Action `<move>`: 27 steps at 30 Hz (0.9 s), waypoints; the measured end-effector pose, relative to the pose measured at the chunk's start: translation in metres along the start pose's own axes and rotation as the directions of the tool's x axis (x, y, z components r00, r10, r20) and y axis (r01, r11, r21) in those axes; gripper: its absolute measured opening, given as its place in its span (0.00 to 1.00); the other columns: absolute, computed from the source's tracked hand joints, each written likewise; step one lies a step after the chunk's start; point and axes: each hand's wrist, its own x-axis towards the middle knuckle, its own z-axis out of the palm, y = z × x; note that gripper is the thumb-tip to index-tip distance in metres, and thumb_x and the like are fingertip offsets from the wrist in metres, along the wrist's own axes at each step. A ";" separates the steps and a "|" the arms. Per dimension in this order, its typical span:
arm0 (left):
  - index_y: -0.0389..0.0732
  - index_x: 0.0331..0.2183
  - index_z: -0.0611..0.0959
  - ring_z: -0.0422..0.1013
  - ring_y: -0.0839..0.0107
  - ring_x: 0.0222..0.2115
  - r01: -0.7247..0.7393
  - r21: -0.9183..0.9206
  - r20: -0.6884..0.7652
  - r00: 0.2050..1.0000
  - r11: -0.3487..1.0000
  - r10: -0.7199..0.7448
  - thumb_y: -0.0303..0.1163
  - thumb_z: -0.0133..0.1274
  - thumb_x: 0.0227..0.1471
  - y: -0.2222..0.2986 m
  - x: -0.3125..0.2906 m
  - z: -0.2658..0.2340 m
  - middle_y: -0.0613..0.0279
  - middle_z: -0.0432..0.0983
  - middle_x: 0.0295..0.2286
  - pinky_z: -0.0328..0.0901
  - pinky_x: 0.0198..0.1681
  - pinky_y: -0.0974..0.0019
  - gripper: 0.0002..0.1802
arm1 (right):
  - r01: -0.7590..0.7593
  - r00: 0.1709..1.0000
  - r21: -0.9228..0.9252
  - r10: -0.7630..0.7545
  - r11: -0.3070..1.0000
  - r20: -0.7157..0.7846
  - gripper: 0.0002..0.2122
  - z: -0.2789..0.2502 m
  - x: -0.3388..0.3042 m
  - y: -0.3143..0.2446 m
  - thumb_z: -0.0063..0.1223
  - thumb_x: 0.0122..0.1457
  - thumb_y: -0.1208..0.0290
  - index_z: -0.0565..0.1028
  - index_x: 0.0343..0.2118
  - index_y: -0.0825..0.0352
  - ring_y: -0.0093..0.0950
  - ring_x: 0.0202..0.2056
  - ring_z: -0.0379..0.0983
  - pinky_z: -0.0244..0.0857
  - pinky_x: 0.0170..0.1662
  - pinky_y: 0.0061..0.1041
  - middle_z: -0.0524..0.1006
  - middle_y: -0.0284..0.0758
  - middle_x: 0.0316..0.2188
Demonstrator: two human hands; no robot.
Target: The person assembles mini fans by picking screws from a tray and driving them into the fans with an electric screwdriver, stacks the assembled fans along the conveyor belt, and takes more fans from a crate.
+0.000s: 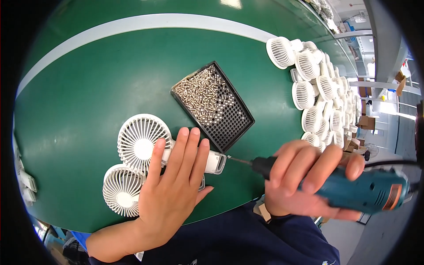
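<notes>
Head view: your left hand lies pretty flat, fingers a bit spread, over the upper white handheld fan on the tabletop. Its grille is left of that hand, and the handle runs roughly left-to-right underneath, poking out toward your right hand, which is wrapped around a teal electric screwdriver. Left's clearly nearer. The bit points left, tip right by the handle's end; can't tell if they touch. Screw tray sits just beyond your left fingertips.
</notes>
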 end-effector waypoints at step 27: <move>0.40 0.55 0.68 0.53 0.62 0.60 -0.005 0.004 0.017 1.000 1.000 0.005 0.58 0.54 0.41 -0.002 -0.002 0.001 0.58 0.61 0.56 0.46 0.63 0.49 0.45 | -0.098 0.994 0.031 0.096 0.995 0.055 0.30 0.005 -0.017 0.016 0.46 0.54 0.37 0.61 0.48 0.59 0.29 0.16 0.65 0.63 0.19 0.29 0.67 0.36 0.24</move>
